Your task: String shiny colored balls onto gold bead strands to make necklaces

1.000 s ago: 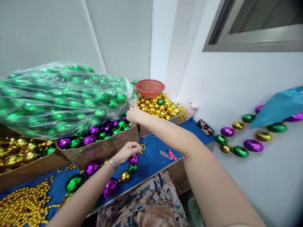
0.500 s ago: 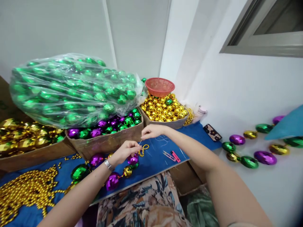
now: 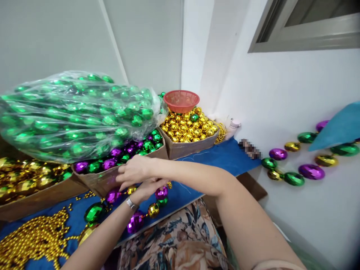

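Observation:
My right hand (image 3: 135, 170) reaches leftward across my left wrist, near the front of the box of purple and green balls. Its fingers are apart and nothing shows in them. Below it, my left hand (image 3: 150, 188) is closed at the end of a bead garland, beside a short run of small gold beads (image 3: 169, 184). My right forearm partly covers those fingers. The garland's big faceted beads lie round my left wrist: a purple one (image 3: 135, 222), a gold one (image 3: 153, 210) and a green one (image 3: 95, 212) among them.
Small gold bead strands (image 3: 36, 236) lie piled at left. Behind stand boxes of gold balls (image 3: 188, 125) and purple-green balls (image 3: 109, 164), a clear bag of green balls (image 3: 81, 116) and a red basket (image 3: 181, 101). Another garland (image 3: 311, 171) hangs at the right wall.
My right hand has left the thread at my left fingertips and swung left over my left wrist, fingers spreading. The left hand has stayed near the garland. The view has shifted slightly right.

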Available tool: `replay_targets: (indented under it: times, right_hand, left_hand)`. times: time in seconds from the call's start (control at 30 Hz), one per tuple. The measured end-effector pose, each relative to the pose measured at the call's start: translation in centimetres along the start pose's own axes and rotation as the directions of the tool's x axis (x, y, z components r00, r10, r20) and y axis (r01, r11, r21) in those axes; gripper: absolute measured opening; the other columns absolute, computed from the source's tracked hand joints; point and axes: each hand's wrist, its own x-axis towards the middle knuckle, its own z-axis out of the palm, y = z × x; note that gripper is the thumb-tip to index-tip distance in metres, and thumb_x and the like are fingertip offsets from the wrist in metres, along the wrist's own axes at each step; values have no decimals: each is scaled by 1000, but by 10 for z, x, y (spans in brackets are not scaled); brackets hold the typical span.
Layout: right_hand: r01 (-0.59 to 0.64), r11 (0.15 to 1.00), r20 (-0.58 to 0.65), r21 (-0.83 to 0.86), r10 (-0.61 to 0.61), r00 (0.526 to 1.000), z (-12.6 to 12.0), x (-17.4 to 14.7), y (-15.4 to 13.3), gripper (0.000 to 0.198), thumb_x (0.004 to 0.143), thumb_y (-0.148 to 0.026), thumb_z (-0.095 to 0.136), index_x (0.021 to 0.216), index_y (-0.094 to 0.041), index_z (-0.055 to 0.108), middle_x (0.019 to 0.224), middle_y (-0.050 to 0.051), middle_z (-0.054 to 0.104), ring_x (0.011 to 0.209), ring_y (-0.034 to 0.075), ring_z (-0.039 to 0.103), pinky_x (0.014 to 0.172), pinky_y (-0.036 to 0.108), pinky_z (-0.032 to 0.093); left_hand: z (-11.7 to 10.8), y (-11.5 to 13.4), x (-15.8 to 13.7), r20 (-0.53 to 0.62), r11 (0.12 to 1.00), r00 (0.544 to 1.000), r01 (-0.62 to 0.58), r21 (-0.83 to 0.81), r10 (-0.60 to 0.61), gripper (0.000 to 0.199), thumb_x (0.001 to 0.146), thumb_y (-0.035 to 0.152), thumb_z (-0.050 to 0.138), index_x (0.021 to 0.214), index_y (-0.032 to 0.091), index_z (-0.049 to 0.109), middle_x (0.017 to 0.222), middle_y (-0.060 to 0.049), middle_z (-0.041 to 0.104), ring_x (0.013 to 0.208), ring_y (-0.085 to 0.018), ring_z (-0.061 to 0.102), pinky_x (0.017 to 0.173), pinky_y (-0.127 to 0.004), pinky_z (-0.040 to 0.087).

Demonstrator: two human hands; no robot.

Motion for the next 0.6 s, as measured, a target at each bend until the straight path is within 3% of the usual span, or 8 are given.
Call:
replay_targets:
  times: [0.07,0.13,0.17,0.27,0.33,0.47,0.53,0.6]
  right_hand:
    - [-28,1000,-55,10,29,998,0,-24,22,23,96,-37,51,111,-25,64,105,5,66,88,17,63,67,25,44]
    - [-113,977,-215,179,151,965,6,-50,42,26,98,-35,49,114,-21,63,110,6,66,95,17,63,75,26,45]
    - [-106,947,-227,305,180,957,13,-64,49,26,97,-33,50,115,-19,62,108,6,68,94,16,64,76,25,45]
    - [-178,789,-89,588,282,955,38,-97,58,29,95,-35,54,116,-16,59,86,1,71,69,12,65,63,21,44]
    - [-247,777,-88,578,361,928,52,-110,55,20,96,-31,51,102,-16,63,77,0,69,63,11,62,59,20,40]
    - [-290,893,-286,345,394,873,60,-119,41,22,98,-26,46,88,-16,63,82,5,68,75,15,62,66,23,38]
    - [-256,927,-286,275,333,899,61,-121,33,25,99,-28,43,89,-17,62,83,6,68,75,15,61,68,24,38]
    - [-211,940,-208,267,270,940,62,-123,28,26,99,-30,42,88,-18,63,82,5,67,73,14,60,67,23,38]
  left_hand:
    - [-5,-1,-3,-49,994,999,-17,-106,11,35,82,48,58,78,15,67,59,0,58,57,-15,51,55,-26,40]
    - [-11,-1,-4,-93,978,996,-10,-207,-10,34,82,47,60,73,15,63,55,2,53,50,-10,43,49,-23,34]
    - [-14,-1,-4,-123,968,992,-7,-252,-25,33,80,47,62,71,14,62,54,3,51,48,-9,40,47,-22,31]
    - [-20,-1,-2,-169,951,982,24,-309,-79,34,78,46,67,71,13,63,52,3,50,47,-7,37,45,-20,27]
    - [-22,-1,-1,-162,952,982,42,-304,-96,34,77,46,68,71,13,66,54,2,53,47,-7,39,45,-20,28]
    - [-25,-3,1,-135,940,985,58,-336,-109,31,75,43,71,80,13,73,65,-3,65,50,-7,45,47,-19,33]
    - [-27,-4,1,-141,919,982,63,-390,-127,31,73,41,74,87,13,75,71,-5,70,51,-8,49,47,-19,36]
    - [-28,-3,-1,-161,913,977,61,-403,-136,32,69,39,77,89,14,76,75,-7,73,54,-11,55,50,-21,42]
